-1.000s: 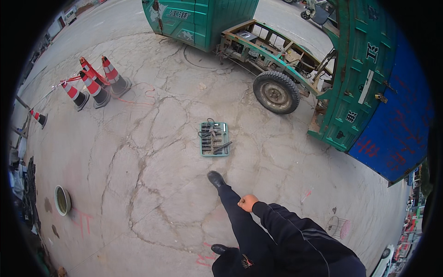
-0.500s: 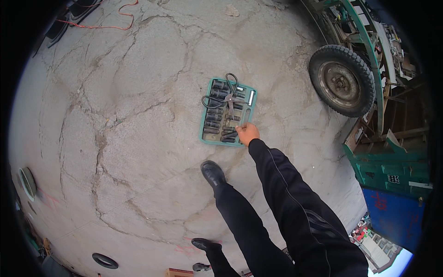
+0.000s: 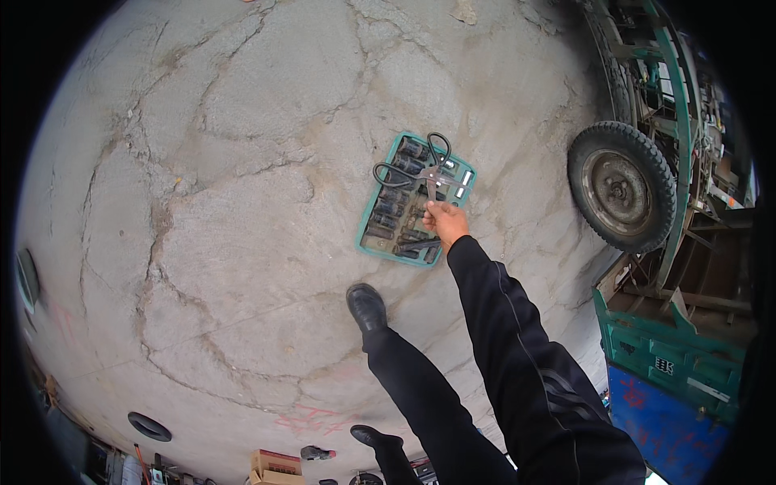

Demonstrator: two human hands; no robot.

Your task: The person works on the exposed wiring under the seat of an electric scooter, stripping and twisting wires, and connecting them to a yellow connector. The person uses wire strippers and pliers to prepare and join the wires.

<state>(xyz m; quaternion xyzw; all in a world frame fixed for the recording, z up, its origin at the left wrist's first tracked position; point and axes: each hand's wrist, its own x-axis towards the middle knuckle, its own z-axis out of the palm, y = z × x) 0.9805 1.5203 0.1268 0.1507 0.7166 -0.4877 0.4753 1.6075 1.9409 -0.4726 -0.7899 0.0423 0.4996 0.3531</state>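
My right hand [image 3: 446, 221] reaches down over an open teal socket case [image 3: 370, 217] on the ground. Its fingers are closed at the lower blade tip of a pair of scissors [image 3: 431, 173], which lies across the case with blades spread and two large black loop handles toward the far side. Rows of dark sockets [image 3: 388, 208] fill the case's left part. A slanted black bar-like piece [image 3: 419, 244] rests near the case's front edge, below my fingers. My left hand is out of view.
A vehicle wheel [image 3: 621, 187] and its green frame stand at the right, above a green and blue panel [image 3: 663, 420]. My black shoe [image 3: 367, 307] is just short of the case on the cracked concrete. A loose tyre [image 3: 149, 427] and a cardboard box [image 3: 275, 467] lie behind, lower left.
My right hand has moved from the black piece at the case's front edge up to the scissors' blade tip. The whole view has shifted and turned a little.
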